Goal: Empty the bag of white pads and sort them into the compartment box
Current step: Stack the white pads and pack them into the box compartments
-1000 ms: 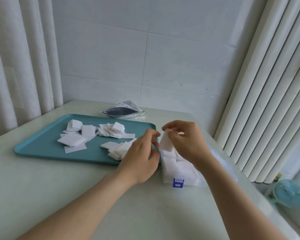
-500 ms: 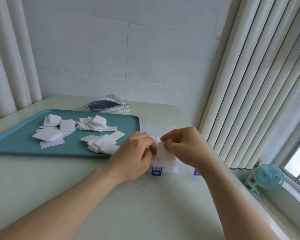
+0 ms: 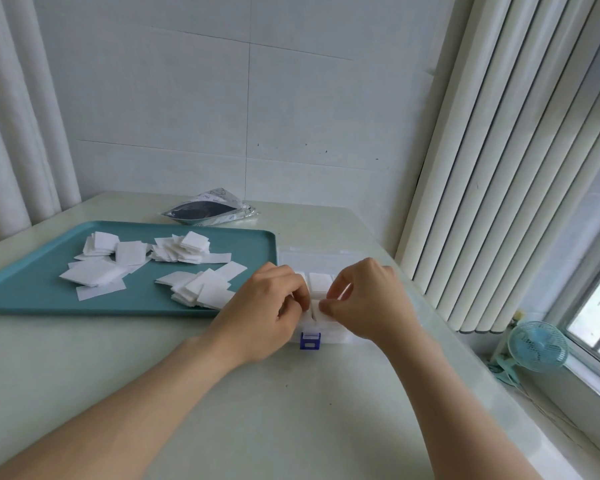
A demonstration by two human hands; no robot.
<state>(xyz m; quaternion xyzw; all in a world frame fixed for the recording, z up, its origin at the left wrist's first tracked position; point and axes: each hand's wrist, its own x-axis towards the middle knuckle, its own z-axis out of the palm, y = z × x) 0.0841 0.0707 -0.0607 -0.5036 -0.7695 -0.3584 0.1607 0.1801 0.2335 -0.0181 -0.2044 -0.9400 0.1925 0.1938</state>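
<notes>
Both hands work over the clear box, which sits on the counter just right of the teal tray.

Left hand: grip closed, fingers curled onto the left edge of one white pad.

Right hand: thumb and forefinger pinch the same pad's right edge.

The pad is at the near row of the box (exact compartment cannot be told, since the hands cover the dividers). More white fills the compartments behind it. The blue latch on the front wall faces the person.

Loose pads lie in several heaps on the tray. The bag lies flat on the counter behind the tray, apart from the box.
</notes>
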